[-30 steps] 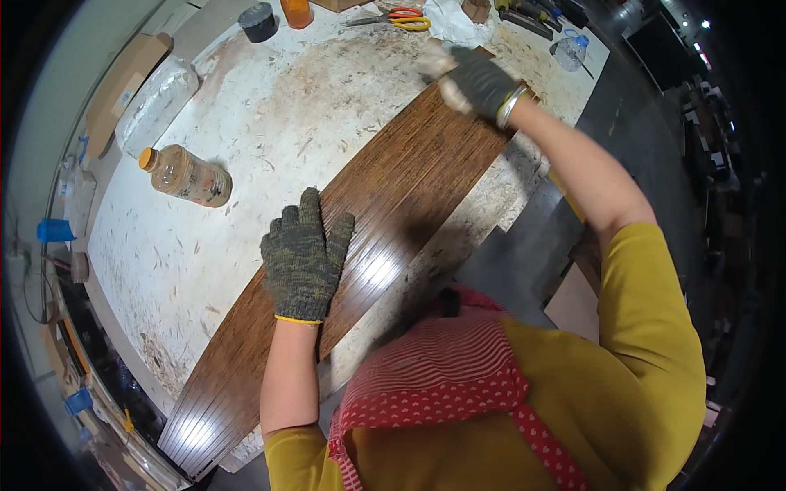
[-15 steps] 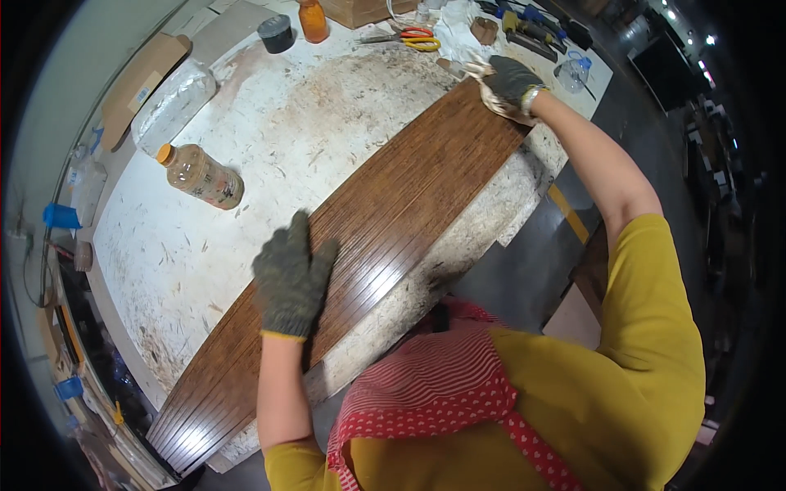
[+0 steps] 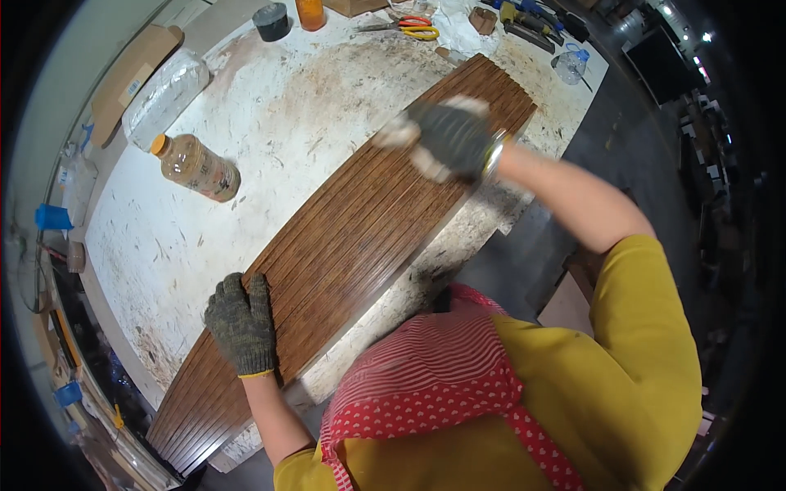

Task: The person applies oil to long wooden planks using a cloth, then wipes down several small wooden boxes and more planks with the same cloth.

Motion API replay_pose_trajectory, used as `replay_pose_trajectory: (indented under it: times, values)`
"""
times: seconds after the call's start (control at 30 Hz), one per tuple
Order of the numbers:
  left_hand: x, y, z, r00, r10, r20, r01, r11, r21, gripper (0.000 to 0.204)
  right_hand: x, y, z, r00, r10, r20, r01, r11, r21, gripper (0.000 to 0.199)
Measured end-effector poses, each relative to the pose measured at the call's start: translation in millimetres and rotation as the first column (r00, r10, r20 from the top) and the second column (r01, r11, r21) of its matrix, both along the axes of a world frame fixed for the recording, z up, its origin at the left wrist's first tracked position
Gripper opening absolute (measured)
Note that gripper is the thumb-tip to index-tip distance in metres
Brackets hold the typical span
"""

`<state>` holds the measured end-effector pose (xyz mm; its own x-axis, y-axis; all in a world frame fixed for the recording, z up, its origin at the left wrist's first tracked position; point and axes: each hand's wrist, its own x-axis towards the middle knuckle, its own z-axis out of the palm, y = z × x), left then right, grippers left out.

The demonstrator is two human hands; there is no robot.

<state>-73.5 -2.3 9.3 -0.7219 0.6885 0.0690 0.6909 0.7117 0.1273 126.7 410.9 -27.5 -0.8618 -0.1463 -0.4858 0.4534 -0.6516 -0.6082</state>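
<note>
A long brown grooved wooden board (image 3: 344, 233) lies slantwise along the near edge of the worktable. My left hand (image 3: 240, 323), in a dark knit glove, rests flat on the board's left part with the fingers stretched out. Toward the far right end, my right hand (image 3: 453, 137), gloved alike, presses a pale cloth (image 3: 432, 164) onto the board. Motion smears the cloth and the glove, and the right fingertips are hidden.
On the stained white table (image 3: 286, 131) stand a yellow-capped plastic bottle (image 3: 199, 168), a dark jar (image 3: 271, 22) and an orange bottle (image 3: 310, 14). Scissors with red and yellow handles (image 3: 413, 26) lie at the back. A small clear bottle (image 3: 571, 64) is at the right corner.
My right hand has swept the cloth left and nearer from the board's far right end, baring that end. My left hand has slid along the board toward its left end.
</note>
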Motion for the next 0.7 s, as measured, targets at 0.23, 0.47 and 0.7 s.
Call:
replay_pose_trajectory:
  times: [0.23, 0.47, 0.7]
  values:
    - [-0.9, -3.4, -4.1, 0.999, -0.007, -0.034, 0.007, 1.000, 0.022, 0.038, 10.8, -11.9, 17.7, 0.530, -0.719, 0.450, 0.843, 0.503, -0.191, 0.038]
    - [3.6, -7.4, -1.6, 1.000, -0.004, 0.013, 0.004, 1.000, 0.017, 0.041, 30.5, 8.6, 17.1, 0.816, -0.534, 0.224, 0.577, 0.778, -0.248, 0.035]
    - [9.4, -14.9, -7.8, 0.999, -0.042, -0.023, 0.043, 0.997, 0.070, 0.040, -21.4, -129.6, 63.4, 0.992, 0.108, 0.061, -0.003, -0.469, 0.883, 0.025]
